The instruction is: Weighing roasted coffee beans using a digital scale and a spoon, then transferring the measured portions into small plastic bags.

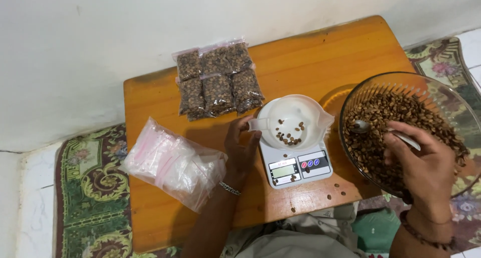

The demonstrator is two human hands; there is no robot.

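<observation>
Left hand (241,148) steadies white bowl (293,118); right hand (420,165) holds spoon (372,128).

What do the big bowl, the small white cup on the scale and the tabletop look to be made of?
Big bowl: clear glass or hard plastic, ribbed wall, seeds visible through it. White cup: likely plastic, matte, slightly translucent, with moulded handle. Tabletop: wood, orange glossy varnish showing grain and sheen.
</observation>
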